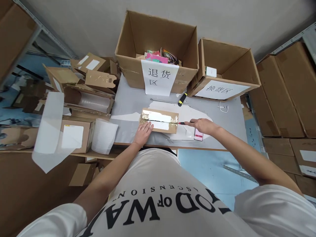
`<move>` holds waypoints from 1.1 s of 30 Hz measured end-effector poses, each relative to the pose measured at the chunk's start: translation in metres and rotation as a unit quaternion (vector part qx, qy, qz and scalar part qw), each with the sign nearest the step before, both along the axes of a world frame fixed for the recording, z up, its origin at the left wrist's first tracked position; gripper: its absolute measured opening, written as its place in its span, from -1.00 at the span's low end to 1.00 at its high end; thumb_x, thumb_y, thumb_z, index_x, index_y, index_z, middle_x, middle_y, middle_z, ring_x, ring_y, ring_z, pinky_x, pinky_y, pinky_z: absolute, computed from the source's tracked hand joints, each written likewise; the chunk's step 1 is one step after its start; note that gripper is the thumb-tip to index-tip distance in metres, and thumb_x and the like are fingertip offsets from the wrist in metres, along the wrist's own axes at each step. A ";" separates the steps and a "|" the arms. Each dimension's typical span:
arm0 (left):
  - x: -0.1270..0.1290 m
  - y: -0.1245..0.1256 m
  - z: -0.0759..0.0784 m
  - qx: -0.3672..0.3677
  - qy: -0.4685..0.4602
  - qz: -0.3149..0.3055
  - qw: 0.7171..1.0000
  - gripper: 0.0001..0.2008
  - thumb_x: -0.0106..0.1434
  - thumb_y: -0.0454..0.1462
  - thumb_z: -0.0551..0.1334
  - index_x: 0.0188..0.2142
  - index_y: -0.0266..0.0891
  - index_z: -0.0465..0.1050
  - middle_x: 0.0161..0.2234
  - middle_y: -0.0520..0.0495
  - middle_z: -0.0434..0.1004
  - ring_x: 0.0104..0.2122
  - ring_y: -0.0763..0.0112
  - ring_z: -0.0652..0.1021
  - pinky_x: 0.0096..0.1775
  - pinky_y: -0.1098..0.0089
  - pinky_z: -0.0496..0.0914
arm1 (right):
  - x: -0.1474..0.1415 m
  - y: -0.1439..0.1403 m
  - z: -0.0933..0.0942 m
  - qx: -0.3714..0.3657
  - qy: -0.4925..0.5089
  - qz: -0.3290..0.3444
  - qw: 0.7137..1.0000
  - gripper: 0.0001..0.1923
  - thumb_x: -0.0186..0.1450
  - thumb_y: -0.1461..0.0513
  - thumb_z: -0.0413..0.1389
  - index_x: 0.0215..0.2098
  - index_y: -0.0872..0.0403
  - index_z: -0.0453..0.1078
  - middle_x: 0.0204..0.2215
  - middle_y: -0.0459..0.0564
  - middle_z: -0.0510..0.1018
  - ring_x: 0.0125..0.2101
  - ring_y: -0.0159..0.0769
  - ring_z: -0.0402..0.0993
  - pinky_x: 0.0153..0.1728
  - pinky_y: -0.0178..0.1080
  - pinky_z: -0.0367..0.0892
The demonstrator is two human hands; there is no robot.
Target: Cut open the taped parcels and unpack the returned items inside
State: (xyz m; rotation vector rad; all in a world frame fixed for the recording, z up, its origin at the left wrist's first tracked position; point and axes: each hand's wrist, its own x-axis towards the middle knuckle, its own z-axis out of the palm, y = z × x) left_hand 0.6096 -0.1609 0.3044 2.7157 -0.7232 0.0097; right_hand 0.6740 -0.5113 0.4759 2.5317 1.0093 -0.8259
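Head view, looking down over the person's chest at a grey bench (229, 121).

Taped parcel (160, 120): flat brown cardboard, lying near the front edge of the bench, about mid-width. Glossy clear tape runs along its top, over a white label.

Left hand (143, 130): laid flat on the parcel's near-left corner, fingers together and stretched forward, palm down, pressing on the cardboard. Nothing pinched.

Right hand (202, 125): just off the parcel's right end, closed around a thin tool (181, 123) (red at the grip end, tip dark). The tip meets the parcel's right edge at the tape seam. The parcel thus lies between the two hands, left hand on it, right hand beside it and joined to it only by the tool.

Under the right wrist, a pink phone (198, 135) lies on white wrapping sheet (195, 117), close to the front edge.

Back edge of the bench: a large open carton (158, 49) with a paper sign (159, 78) hung on its front wall, coloured packets inside. To its right, a second open carton (223, 70), also with a sign, nearly bare inside (one small white box). Between them, on the bench, a black-and-yellow handled tool (182, 99).

Left edge: a heap of flattened and opened small boxes (89, 85), with loose white bags.
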 end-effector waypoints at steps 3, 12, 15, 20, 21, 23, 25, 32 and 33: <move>-0.002 0.000 0.001 0.003 -0.002 0.001 1.000 -0.43 0.25 -0.46 -0.07 0.25 -0.22 0.17 0.23 -0.24 0.23 0.26 0.14 0.20 0.17 0.04 0.15 | -0.003 -0.004 -0.001 0.010 -0.004 -0.003 1.000 -0.16 0.15 0.53 -0.13 0.32 -0.16 0.00 -0.12 0.04 0.49 -0.47 -0.35 0.44 -0.48 -0.29 0.07; 0.000 0.000 0.002 0.005 0.004 -0.005 1.000 -0.42 0.24 -0.47 -0.07 0.25 -0.22 0.17 0.23 -0.24 0.24 0.27 0.15 0.18 0.18 0.04 0.14 | -0.015 -0.026 -0.003 0.054 -0.001 -0.036 0.998 -0.14 0.11 0.52 -0.09 0.30 -0.19 0.04 -0.03 0.02 0.47 -0.37 -0.32 0.48 -0.43 -0.31 0.15; 0.002 0.001 0.004 0.002 0.009 -0.006 1.000 -0.40 0.23 -0.47 -0.05 0.26 -0.20 0.15 0.23 -0.23 0.24 0.27 0.16 0.19 0.18 0.04 0.14 | -0.022 -0.031 -0.006 0.072 -0.009 -0.065 0.995 -0.17 0.13 0.49 -0.07 0.31 -0.17 0.03 -0.04 0.03 0.48 -0.33 -0.30 0.49 -0.41 -0.31 0.18; 0.004 0.002 0.006 0.011 0.014 -0.015 1.000 -0.42 0.23 -0.46 -0.07 0.25 -0.22 0.16 0.23 -0.23 0.24 0.27 0.14 0.18 0.17 0.04 0.15 | -0.042 -0.041 -0.012 0.070 -0.015 -0.108 0.992 -0.15 0.11 0.50 -0.10 0.32 -0.14 -0.01 0.00 0.03 0.45 -0.28 -0.29 0.47 -0.39 -0.34 0.21; 0.004 0.002 0.007 0.013 0.014 -0.014 1.000 -0.42 0.24 -0.46 -0.07 0.25 -0.22 0.17 0.23 -0.23 0.24 0.27 0.14 0.18 0.17 0.04 0.15 | -0.047 -0.045 -0.014 0.071 -0.016 -0.121 0.990 -0.16 0.13 0.50 -0.10 0.32 -0.13 -0.01 0.01 0.05 0.45 -0.28 -0.28 0.47 -0.39 -0.33 0.22; 0.003 0.001 0.007 0.014 0.013 -0.012 1.000 -0.43 0.24 -0.45 -0.07 0.24 -0.22 0.18 0.23 -0.23 0.23 0.27 0.13 0.18 0.16 0.04 0.15 | -0.055 -0.054 -0.017 0.092 -0.024 -0.156 0.983 -0.23 0.18 0.46 -0.11 0.32 -0.12 0.00 0.02 0.06 0.44 -0.26 -0.25 0.47 -0.36 -0.31 0.27; 0.003 0.001 0.009 0.010 0.010 -0.010 1.000 -0.43 0.24 -0.44 -0.06 0.24 -0.21 0.18 0.23 -0.23 0.23 0.27 0.12 0.18 0.16 0.03 0.15 | -0.063 -0.061 -0.025 0.145 -0.040 -0.203 0.968 -0.32 0.27 0.40 -0.13 0.33 -0.09 -0.01 0.04 0.07 0.43 -0.18 -0.21 0.46 -0.29 -0.27 0.33; 0.012 0.002 0.028 0.002 0.013 -0.019 1.000 -0.48 0.27 -0.21 0.06 0.22 -0.23 0.19 0.20 -0.26 0.27 0.22 0.07 0.24 0.14 0.09 0.17 | -0.091 -0.034 -0.090 0.438 0.014 -0.502 0.746 -0.38 0.36 0.03 -0.14 0.30 0.12 0.06 -0.35 0.04 0.54 -0.50 -0.30 0.42 -0.43 -0.19 0.40; 0.016 0.003 0.032 0.004 0.016 -0.022 1.000 -0.45 0.25 -0.15 0.10 0.21 -0.25 0.20 0.18 -0.27 0.28 0.20 0.05 0.25 0.14 0.09 0.16 | -0.095 -0.025 -0.100 0.469 0.035 -0.546 0.693 -0.33 0.33 -0.03 -0.11 0.31 0.13 0.04 -0.47 -0.04 0.49 -0.58 -0.34 0.35 -0.53 -0.23 0.35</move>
